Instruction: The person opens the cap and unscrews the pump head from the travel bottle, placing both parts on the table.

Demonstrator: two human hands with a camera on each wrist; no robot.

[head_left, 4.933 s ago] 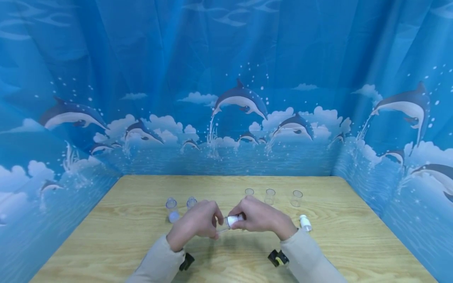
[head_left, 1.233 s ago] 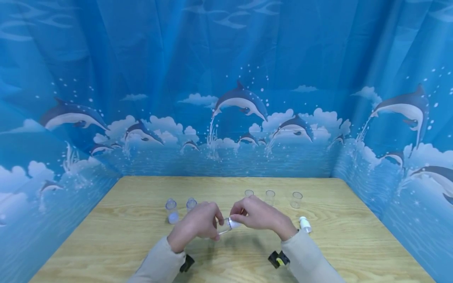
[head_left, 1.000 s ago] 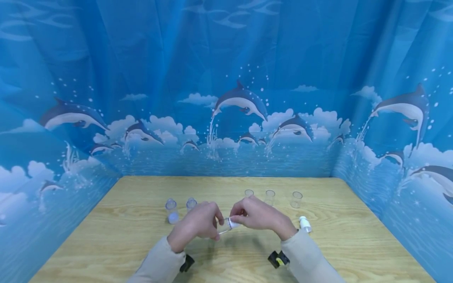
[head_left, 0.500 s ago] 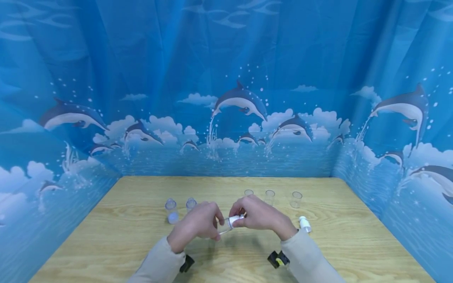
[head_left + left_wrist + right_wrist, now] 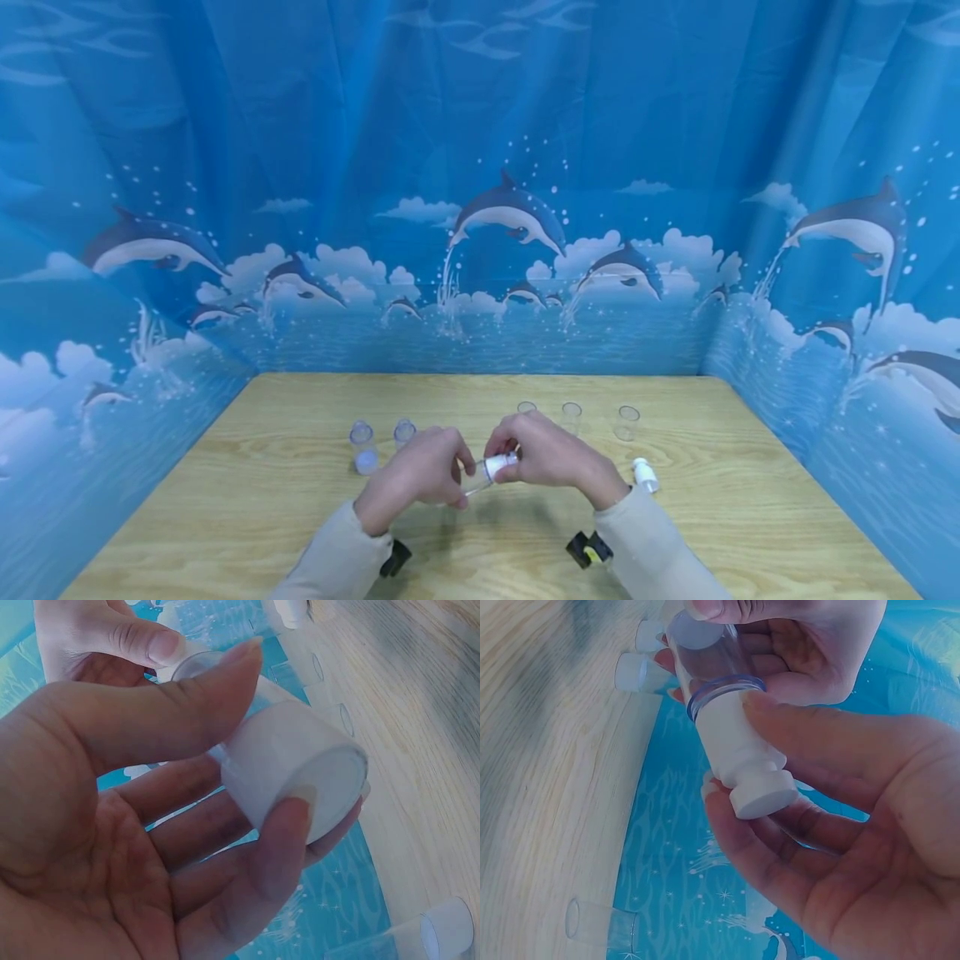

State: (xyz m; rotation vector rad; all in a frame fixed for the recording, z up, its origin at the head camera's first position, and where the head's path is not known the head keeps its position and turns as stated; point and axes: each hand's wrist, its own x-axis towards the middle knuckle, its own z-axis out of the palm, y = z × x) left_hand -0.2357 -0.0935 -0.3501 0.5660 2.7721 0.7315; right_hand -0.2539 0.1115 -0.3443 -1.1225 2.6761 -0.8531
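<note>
My left hand (image 5: 422,467) grips a clear bottle (image 5: 474,481) tilted over the middle of the table. Its white base (image 5: 289,761) faces the left wrist camera, with thumb and fingers around it. My right hand (image 5: 549,452) pinches a white pump top (image 5: 498,467) between thumb and fingers. That top sits against the bottle's clear rim (image 5: 727,690), its narrower head (image 5: 765,795) pointing away from the bottle. Whether it is fully seated cannot be seen. Both hands are off the table.
On the left stand two more clear bottles (image 5: 362,446), one partly behind my left hand. Three clear cups (image 5: 627,423) stand at the back right, one partly covered by my right hand. Another white pump top (image 5: 645,475) lies right of that hand. A dolphin-print curtain (image 5: 480,208) encloses the table (image 5: 300,400).
My right fingers, at the outer end of the pump top one second ago, now wrap further along its side, so its end shows. The left hand and bottle have hardly moved.
</note>
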